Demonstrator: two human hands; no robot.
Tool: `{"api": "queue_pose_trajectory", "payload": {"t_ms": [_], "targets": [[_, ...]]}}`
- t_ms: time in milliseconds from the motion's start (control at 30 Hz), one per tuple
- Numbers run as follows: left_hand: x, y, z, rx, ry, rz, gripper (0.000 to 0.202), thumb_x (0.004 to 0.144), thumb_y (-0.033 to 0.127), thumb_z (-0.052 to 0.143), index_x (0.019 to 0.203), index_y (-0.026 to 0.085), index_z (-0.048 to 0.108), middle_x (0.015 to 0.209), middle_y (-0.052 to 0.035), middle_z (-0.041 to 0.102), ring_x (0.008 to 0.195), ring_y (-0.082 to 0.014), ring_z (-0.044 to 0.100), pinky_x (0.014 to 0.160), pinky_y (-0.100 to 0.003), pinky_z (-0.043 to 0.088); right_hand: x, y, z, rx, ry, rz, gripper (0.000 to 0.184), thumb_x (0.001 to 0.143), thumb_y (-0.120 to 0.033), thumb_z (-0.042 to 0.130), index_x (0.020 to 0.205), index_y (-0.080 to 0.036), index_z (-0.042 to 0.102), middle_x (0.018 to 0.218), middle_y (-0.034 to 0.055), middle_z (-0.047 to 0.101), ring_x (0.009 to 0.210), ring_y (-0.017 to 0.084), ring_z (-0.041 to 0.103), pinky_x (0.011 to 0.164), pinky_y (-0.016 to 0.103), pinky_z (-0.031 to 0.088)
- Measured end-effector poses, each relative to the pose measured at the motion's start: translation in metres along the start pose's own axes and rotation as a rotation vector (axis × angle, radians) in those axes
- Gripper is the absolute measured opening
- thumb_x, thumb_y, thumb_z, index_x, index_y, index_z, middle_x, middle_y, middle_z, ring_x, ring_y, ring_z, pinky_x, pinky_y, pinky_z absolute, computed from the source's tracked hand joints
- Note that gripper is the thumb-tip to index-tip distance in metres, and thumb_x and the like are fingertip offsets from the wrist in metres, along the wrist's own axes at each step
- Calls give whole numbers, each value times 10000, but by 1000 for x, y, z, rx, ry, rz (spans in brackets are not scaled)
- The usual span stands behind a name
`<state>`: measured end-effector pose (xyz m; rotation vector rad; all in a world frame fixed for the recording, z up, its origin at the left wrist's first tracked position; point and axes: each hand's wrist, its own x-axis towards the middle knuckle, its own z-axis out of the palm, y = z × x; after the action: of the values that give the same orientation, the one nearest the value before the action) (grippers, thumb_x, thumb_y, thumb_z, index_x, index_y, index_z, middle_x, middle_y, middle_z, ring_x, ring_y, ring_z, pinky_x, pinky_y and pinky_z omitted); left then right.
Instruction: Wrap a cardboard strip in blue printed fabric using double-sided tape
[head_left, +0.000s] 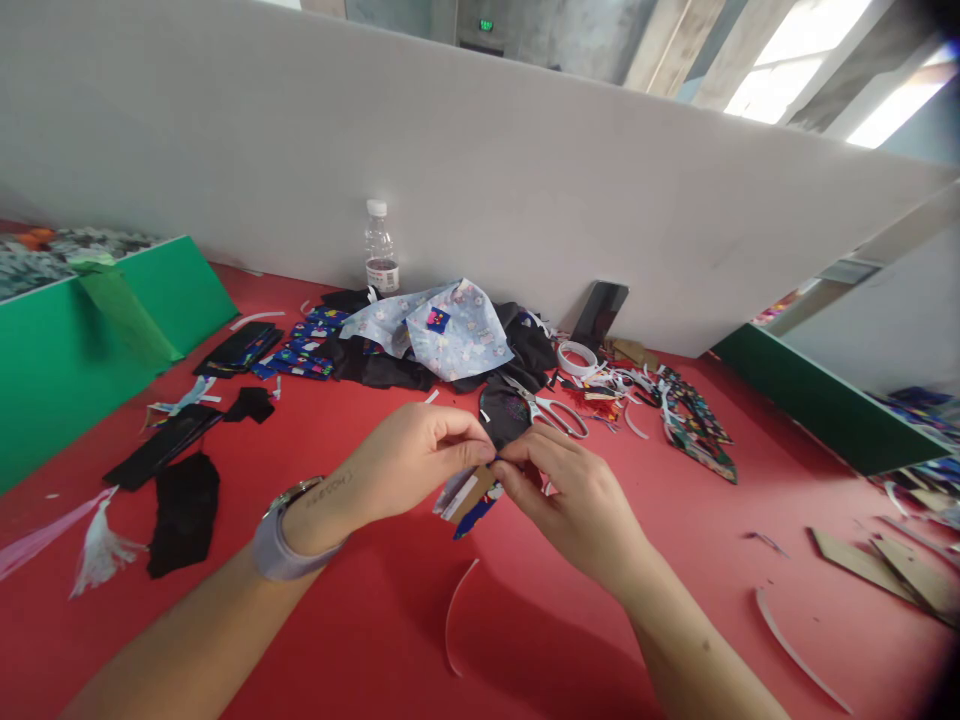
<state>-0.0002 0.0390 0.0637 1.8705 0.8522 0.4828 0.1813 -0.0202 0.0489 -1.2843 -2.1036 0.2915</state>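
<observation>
Left hand (416, 455) and right hand (581, 500) both pinch the cardboard strip (478, 491). Set each grip near its edge for control.

Both the left hand (416, 455) and right hand (574, 495) pinch a small cardboard-and-fabric piece (474, 495) above the red table (375, 640).

left hand (409, 455) and right hand (577, 500) meet, fingertips pinched (forearms angled inward).

Held cardboard-backed fabric piece (472, 498) partly hidden behind right hand (577, 500); cardboard strips (885, 568) cut off by right edge.
</observation>
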Motion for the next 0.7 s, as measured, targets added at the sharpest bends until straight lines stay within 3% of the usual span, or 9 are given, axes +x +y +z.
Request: {"api": "queue_pose_trajectory", "payload": {"t_ms": [200,400,600,700], "targets": [[-2,2,2,204,67,25,290,885,391,472,796,187,657,656,39,654,607,-101,566,527,-185,356,1,-2,-9,86,-47,66,106,872,-168,546,774,-193,575,677,-19,545,612,93,486,554,188,360],[-1,0,5,145,61,45,308,888,429,463,838,190,651,727,29,671,666,-112,585,545,-185,363,-2,1,-13,80,-57,88,145,906,-232,524,770,-197,562,679,-24,549,609,88,486,556,188,349],[0,2,7,237,115,41,281,891,369,453,793,179,636,646,30,632,593,-105,548,527,-193,359,-1,4,-10,56,-45,82,204,918,-243,501,723,-187,522,661,-21,527,620,94,482,558,192,341],[2,1,6,141,75,24,274,875,372,466,822,171,644,712,9,662,661,-127,594,573,-203,409,0,4,-10,56,-59,106,187,912,-242,508,737,-187,545,673,-19,547,614,93,488,557,192,346]]}}
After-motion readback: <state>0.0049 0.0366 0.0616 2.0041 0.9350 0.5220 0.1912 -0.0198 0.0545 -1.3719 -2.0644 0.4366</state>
